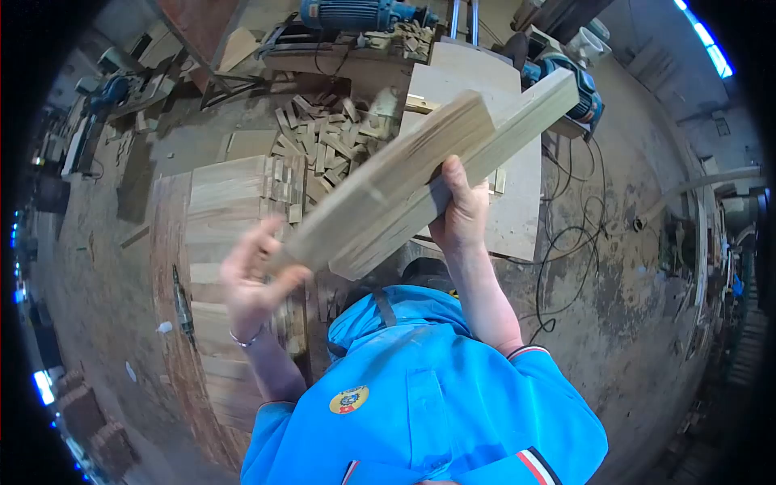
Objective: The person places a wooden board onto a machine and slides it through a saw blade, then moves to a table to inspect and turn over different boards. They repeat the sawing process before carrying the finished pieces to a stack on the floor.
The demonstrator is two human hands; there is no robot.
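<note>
Two long wooden boards cross in front of my body at a slant, fanned slightly apart. My right hand (463, 208) is closed around them near the middle, thumb on the near side. The upper board (396, 174) has a brownish face and reaches down to the left. Behind it the paler board (525, 121) extends to the upper right. My left hand (257, 271), blurred by motion, spans the lower left end of the upper board, with fingers at one edge and thumb at the other. A bracelet circles that wrist.
Offcuts (327, 141) lie heaped on the floor ahead. At left, a low stack of planks (222, 210) has a slim tool (183, 303) on it. A pale panel (517, 206) stands by blue motors (347, 14). Black cable (558, 267) loops across the right floor.
</note>
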